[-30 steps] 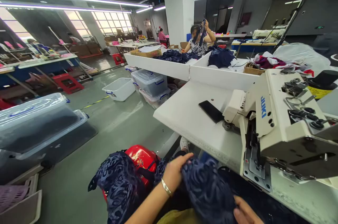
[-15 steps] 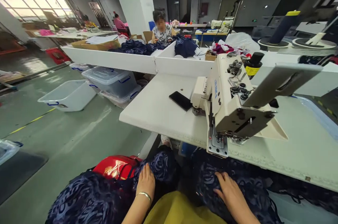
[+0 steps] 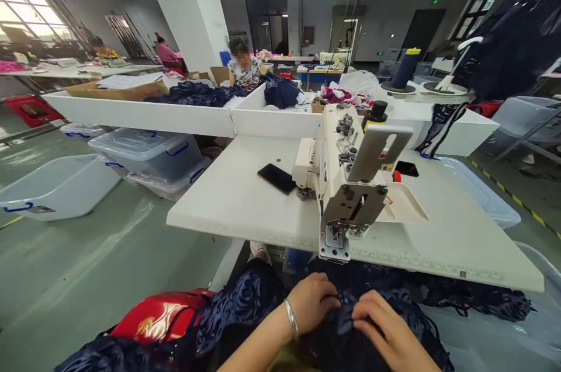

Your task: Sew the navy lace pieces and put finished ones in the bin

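Observation:
Dark navy patterned fabric (image 3: 346,325) lies across the lap, below the table's front edge. My left hand (image 3: 312,302), with a silver bangle at the wrist, has its fingers curled on this fabric. Close by on the right, my right hand (image 3: 379,322) pinches the same fabric between thumb and fingers. Both hands are in front of a cream sewing machine (image 3: 328,167), whose metal foot plate (image 3: 334,246) sits at the table edge. More navy fabric (image 3: 241,308) covers the left leg, beside a shiny red item (image 3: 162,316).
The white table (image 3: 236,202) holds a black phone (image 3: 276,178), another phone (image 3: 407,169) and a cream tray (image 3: 405,204). Clear plastic bins (image 3: 140,153) stand on the floor at left. A person (image 3: 245,68) sits beyond the divider.
My left hand has moved right, from the fabric on the left leg to the fabric near my right hand. The right hand's fingers have closed in. The view has turned right.

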`<state>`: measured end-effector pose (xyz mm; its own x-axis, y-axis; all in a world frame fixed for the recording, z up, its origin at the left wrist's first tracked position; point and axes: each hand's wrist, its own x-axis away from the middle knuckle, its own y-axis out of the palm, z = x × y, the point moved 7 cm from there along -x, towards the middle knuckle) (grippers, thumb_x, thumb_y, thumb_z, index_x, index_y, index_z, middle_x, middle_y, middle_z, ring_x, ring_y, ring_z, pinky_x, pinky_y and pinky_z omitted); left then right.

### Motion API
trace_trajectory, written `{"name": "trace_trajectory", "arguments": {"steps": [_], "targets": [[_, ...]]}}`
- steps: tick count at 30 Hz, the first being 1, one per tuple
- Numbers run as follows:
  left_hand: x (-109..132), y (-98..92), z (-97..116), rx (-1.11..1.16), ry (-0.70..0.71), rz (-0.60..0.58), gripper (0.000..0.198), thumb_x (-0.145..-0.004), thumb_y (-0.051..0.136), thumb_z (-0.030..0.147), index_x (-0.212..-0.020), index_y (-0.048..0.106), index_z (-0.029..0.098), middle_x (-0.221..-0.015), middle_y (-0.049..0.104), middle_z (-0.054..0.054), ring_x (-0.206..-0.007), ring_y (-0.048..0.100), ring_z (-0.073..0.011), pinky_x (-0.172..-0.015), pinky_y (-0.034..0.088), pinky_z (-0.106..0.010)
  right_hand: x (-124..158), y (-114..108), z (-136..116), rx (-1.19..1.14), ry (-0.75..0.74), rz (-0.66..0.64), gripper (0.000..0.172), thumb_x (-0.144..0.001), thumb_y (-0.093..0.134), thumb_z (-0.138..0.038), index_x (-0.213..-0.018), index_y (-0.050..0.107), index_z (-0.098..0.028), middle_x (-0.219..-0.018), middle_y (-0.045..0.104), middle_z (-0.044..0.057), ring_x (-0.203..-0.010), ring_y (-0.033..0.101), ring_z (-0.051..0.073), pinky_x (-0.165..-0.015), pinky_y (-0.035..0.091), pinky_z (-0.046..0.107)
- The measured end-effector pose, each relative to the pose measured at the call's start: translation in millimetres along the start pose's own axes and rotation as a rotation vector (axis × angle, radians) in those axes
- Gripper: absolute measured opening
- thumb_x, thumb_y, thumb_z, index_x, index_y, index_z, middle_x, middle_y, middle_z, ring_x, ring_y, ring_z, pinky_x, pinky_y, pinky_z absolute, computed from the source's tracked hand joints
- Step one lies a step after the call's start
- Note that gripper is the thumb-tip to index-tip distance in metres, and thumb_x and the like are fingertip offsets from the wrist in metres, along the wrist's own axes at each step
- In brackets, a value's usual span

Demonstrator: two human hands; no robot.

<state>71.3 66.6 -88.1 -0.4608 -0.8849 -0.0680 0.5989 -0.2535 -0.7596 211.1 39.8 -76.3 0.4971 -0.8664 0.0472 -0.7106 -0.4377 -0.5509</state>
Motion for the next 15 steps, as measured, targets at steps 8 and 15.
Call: {"name": "trace_trajectory", "arguments": {"steps": [8,15], "targets": [[0,-36.9,43,0.202,0.034,0.052,0.012,-0.085,0.057,0.013,-0.084,0.066,0.021,-0.077,0.059,0.002,-0.072,0.056,-0.0092,-0.068,0.045,-0.016,2,5,30,-0.342,0.255,0.139,0.054,-0.087,0.042,-0.058,-0.119,0.062,-0.020,-0.127,0.062,0.011,-0.122,0.053,0.027,-0.104,0.043,0.038],[-3,-72.4,69,0.352,-0.138,0.082,0.013,-0.087,0.056,0.027,-0.078,0.062,0.020,-0.076,0.055,0.002,-0.068,0.051,-0.0105,-0.063,0.039,-0.020,-24,-39,-24,-0.611,0.220,0.424,0.036,-0.078,0.062,-0.054,-0.094,0.072,-0.023,-0.101,0.072,0.005,-0.104,0.063,0.023,-0.092,0.049,0.028]]}}
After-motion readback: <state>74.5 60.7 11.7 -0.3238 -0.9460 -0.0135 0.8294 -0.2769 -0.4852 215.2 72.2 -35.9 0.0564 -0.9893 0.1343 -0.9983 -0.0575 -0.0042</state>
